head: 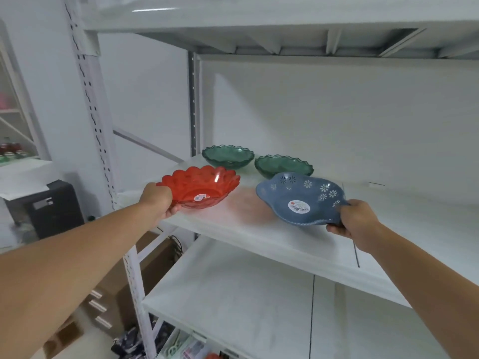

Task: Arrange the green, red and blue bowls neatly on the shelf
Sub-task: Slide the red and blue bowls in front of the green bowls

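Observation:
Two green scalloped bowls stand side by side at the back of the white shelf (254, 237), one on the left (228, 156) and one on the right (283, 167). My left hand (158, 199) grips the left rim of a red translucent scalloped bowl (204, 186), held over the shelf's front left part. My right hand (356, 220) holds the near right rim of a blue bowl (300, 198) with flower cut-outs, tilted a little above the shelf in front of the right green bowl. Both held bowls carry a round label inside.
A white upright post (89, 99) with slots frames the shelf's left side. A lower shelf board (233, 301) lies below, another shelf above. A dark box (55, 207) and cardboard boxes (153, 265) stand on the floor to the left.

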Available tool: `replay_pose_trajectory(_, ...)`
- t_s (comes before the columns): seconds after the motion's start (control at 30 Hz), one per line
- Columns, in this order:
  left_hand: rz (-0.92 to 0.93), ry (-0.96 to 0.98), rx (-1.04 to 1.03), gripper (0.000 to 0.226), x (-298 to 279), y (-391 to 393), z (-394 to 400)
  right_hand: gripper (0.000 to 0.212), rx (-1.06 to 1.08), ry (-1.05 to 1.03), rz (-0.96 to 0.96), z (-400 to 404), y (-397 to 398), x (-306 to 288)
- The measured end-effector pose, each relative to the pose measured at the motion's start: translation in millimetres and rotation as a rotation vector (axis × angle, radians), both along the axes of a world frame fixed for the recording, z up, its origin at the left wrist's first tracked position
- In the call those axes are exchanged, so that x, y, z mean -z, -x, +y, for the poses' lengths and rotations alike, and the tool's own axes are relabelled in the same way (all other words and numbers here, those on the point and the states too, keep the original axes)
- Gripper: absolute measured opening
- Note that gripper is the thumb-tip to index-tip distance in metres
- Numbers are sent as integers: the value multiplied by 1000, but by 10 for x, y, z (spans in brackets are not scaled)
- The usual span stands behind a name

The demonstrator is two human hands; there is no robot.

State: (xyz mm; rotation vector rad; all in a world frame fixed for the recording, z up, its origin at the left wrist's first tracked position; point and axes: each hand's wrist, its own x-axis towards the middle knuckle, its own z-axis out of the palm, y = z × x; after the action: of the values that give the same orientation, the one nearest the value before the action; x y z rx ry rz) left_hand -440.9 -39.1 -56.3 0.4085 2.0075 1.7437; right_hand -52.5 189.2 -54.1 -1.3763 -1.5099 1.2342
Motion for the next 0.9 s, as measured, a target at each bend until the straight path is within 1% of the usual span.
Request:
replay_pose_trajectory(0.13,19,18,-20,24,-46,170,85,15,13,2,9,108,93,19)
replay_pose_trajectory(0.3,50,52,41,25,-56,536,217,15,36,60,25,56,266,84)
replay_pose_trajectory(0.43,54,68,123,26,71,870,355,14,101,88,30,-62,459,192)
replay_pose_trajectory(0.6,45,75,279,27,200,1291,534,9,218,120,65,-298,753,296)
replay_pose_trajectory(0.73,88,92,381,27,218,1483,603,9,288,141,64,-467,992,328)
replay_pose_trajectory(0.8,95,95,411,29,228,1521,619,12,307,125,-17,-527,1043,346)
replay_pose_trajectory(0.9,141,141,455,34,284,1564,639,27,326,65,-199,-565,1008,366)
